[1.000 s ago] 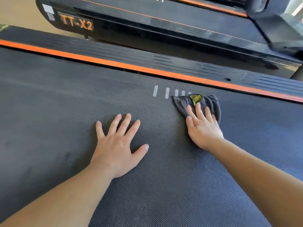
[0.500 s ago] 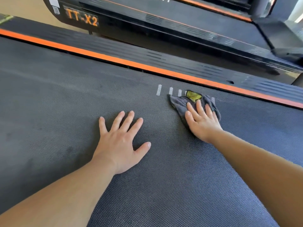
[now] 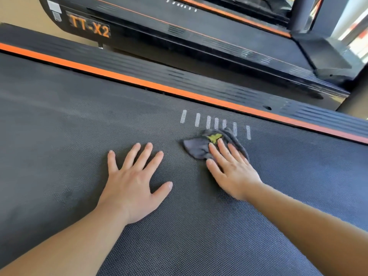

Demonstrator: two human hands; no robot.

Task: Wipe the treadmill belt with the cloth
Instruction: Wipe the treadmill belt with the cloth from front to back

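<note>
The head view looks down on a dark, textured treadmill belt (image 3: 79,136) that fills most of the frame. The left hand (image 3: 131,186) lies flat on the belt just left of centre, fingers spread and straight, holding nothing; it looks like a brace for the person's weight. The right hand (image 3: 233,172), a little right of centre, presses a crumpled grey cloth (image 3: 196,147) onto the belt with straight, flat fingers, not a curled grasp. The cloth bunches out ahead and to the left of the fingertips and shows a small yellow-green patch (image 3: 214,138). Its far edge touches a row of short white stripes (image 3: 208,122) printed on the belt. Beyond them an orange strip (image 3: 139,82) runs along the side rail from the left edge down to the right. A second treadmill marked TT-X2 (image 3: 89,26) stands in the upper left. The wiping step appears to be under way near the belt's far edge. The next stroke likely calls for steady downward pressure as the cloth slides, so that it drags flat and does not roll up under the palm, and for covering the unwiped belt to the left.
</note>
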